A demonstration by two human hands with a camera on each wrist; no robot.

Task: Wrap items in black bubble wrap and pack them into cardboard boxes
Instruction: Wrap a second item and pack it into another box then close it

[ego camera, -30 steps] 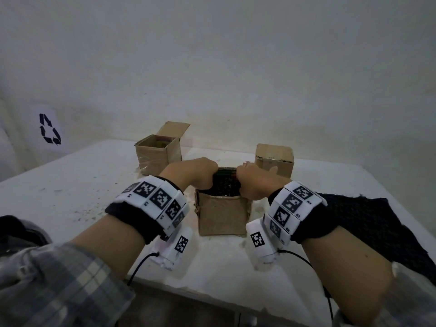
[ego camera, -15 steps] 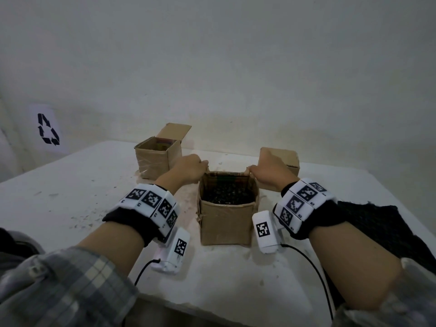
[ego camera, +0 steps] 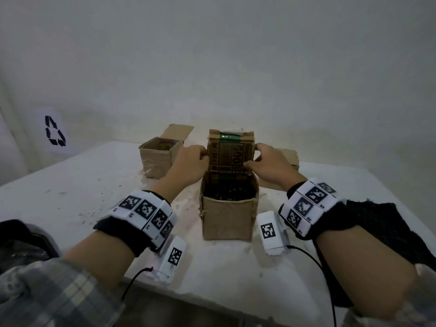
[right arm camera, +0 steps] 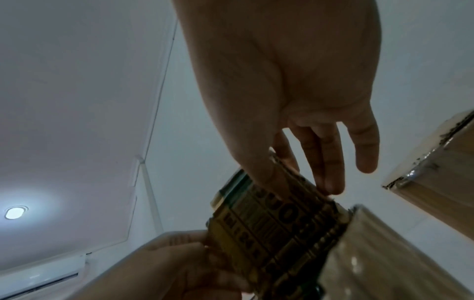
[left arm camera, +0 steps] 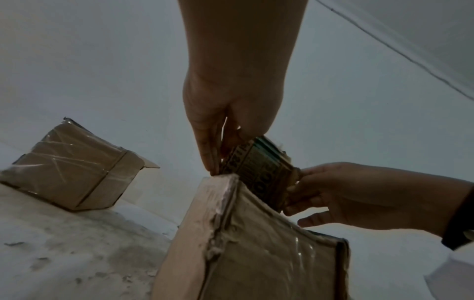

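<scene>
Box: cardboard box stands on the white table between both forearms, its top unclosed and its printed rear flap standing upright.
Contents: black bubble wrap bundle sits down inside the box, below the rim; what it wraps is hidden.
Left hand: left hand pinches the flap's left edge, fingers curled against the card.
Right hand: right hand pinches the flap's right edge with thumb and forefinger; the other fingers hang loose and straight.
Step, as I judge it: folding the flap down over the bundle to close the box.
Risk one: the bundle may sit too proud, so the flap could spring back up or crease.
Risk two: uneven pull from the two hands could skew the flap or tear its worn hinge.
Risk three: pressing forward could slide the light box toward the closed box behind it.
Nearby: an open box stands at rear left; spare black wrap lies at right.
</scene>
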